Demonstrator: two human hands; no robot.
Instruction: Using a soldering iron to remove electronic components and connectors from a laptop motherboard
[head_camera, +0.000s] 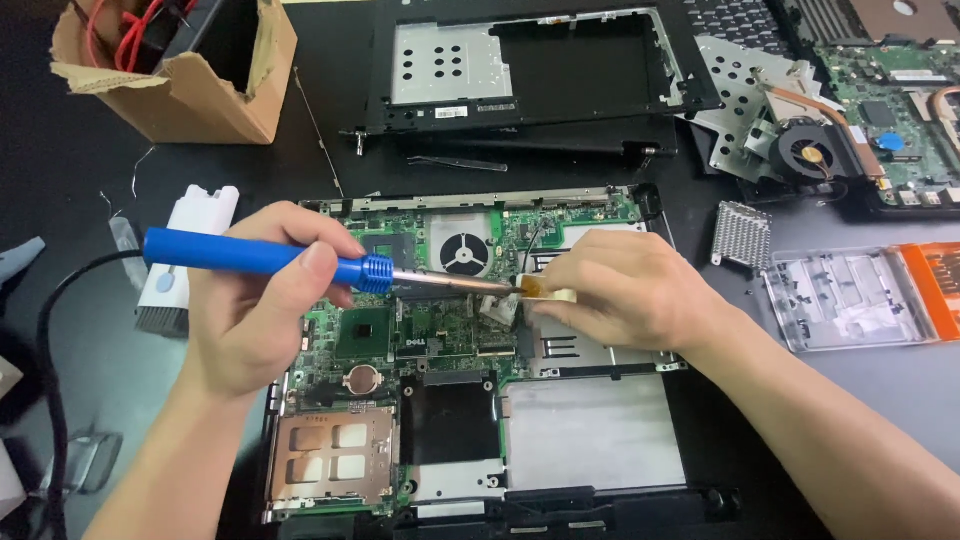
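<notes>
Our hands are both working over the opened laptop base (590, 440) lying in the middle of the dark surface (90, 170). Our left hand (262, 300) is closing fully around the blue handle of a soldering iron (262, 257), thumb and forefinger pinching near its ribbed collar. The tool's long axis is running almost level from left to right, its metal shaft crossing the green circuit board (440, 330) and its tip arriving just beside our right hand. Our right hand (628, 290) is curling down, fingertips pinching a small pale part with an amber strip (535, 290) and pressing it against the board just right of the round fan (465, 253). So the pinched part is lying to the right of our left hand, at the very end of the iron's line, and the right hand is the nearer one, already touching it.

Toward the far left corner a torn cardboard box (180, 90) is holding red wires. Along the far edge a black laptop frame (540, 60) is resting, and at the far right corner another stripped board with a copper-piped fan (815, 150) is sitting. A small finned heatsink (742, 235) and a clear plastic tray (850, 295) are lying near the right edge.
</notes>
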